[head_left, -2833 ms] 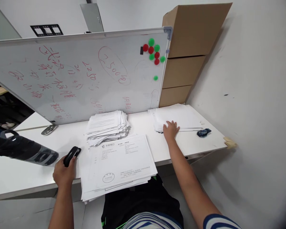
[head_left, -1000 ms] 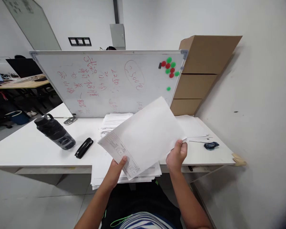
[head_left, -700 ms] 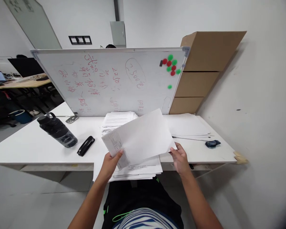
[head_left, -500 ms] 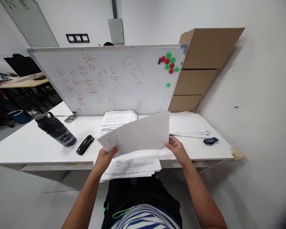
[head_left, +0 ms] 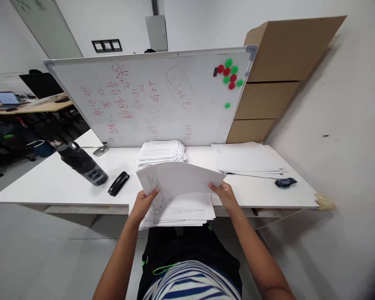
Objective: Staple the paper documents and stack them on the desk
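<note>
Both hands hold a thin set of white sheets [head_left: 181,179] just above the paper stack [head_left: 187,212] at the desk's near edge. My left hand [head_left: 146,203] pinches the printed left corner. My right hand [head_left: 224,196] grips the right edge from below. The sheets lie almost flat, blank side up, a little above the stack. A black stapler [head_left: 118,183] rests on the desk to the left of my left hand.
A dark water bottle [head_left: 81,164] lies on its side at the left. A second paper stack [head_left: 161,151] sits by the whiteboard [head_left: 150,100], and a third pile [head_left: 246,160] lies at the right near a small dark object [head_left: 286,182]. Cardboard boxes [head_left: 268,83] stand behind.
My right hand took sheets from the right pile and my left hand let go of the stapler. Both hands then lowered the sheets from a steep tilt to nearly flat over the front stack.
</note>
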The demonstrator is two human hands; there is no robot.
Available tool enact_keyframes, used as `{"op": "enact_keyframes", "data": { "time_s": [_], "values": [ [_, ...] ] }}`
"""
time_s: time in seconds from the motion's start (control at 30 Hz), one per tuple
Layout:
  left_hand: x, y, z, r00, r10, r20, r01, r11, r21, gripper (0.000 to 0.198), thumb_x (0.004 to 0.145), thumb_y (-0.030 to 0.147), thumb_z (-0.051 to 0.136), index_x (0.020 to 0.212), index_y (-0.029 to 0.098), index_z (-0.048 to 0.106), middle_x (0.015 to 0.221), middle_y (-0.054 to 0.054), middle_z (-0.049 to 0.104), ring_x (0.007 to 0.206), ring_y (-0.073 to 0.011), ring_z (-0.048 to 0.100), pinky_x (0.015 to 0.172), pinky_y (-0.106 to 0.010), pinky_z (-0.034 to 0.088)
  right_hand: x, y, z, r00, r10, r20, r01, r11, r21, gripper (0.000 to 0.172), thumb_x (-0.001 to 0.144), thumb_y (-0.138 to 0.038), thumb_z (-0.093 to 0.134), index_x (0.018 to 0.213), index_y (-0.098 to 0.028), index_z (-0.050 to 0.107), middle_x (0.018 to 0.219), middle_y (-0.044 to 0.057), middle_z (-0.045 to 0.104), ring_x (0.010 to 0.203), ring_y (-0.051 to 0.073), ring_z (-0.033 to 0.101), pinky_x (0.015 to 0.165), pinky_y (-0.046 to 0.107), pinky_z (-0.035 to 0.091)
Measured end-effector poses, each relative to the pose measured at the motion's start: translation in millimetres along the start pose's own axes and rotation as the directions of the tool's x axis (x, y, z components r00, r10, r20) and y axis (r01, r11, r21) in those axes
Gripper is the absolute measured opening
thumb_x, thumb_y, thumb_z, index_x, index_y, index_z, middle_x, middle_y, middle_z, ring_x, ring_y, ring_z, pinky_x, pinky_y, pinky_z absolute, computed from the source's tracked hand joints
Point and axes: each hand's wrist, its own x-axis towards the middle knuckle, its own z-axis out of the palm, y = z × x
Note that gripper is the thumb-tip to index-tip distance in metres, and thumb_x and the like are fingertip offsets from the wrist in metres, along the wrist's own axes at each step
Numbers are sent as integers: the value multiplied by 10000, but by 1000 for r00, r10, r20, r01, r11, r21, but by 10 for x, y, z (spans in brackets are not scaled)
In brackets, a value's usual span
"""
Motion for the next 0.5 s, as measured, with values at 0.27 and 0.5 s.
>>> {"op": "enact_keyframes", "data": {
  "time_s": [0.27, 0.5],
  "values": [
    [7, -87, -44, 1000, 10, -10, -10, 1000, -18, 575, 641, 546, 834, 1039, 138, 763, 1136, -127, 741, 1105, -325, 675, 1006, -462, 516, -192, 142, 126, 998, 55, -34, -61, 974, -219, 497, 764, -585, 712, 1007, -157, 778, 949, 98, 778, 960, 314, 697, 806, 379, 556],
    [-181, 188, -130, 994, -102, -39, 104, 993, 46, 594, 696, 555, 796, 1114, 141, 708, 1078, -124, 756, 975, -307, 719, 828, -412, 592, -351, -178, -19, 1000, 30, -11, -31, 972, -234, 467, 767, -562, 738, 1014, -167, 765, 1007, 99, 782, 944, 312, 712, 789, 384, 570]
  ]
}}
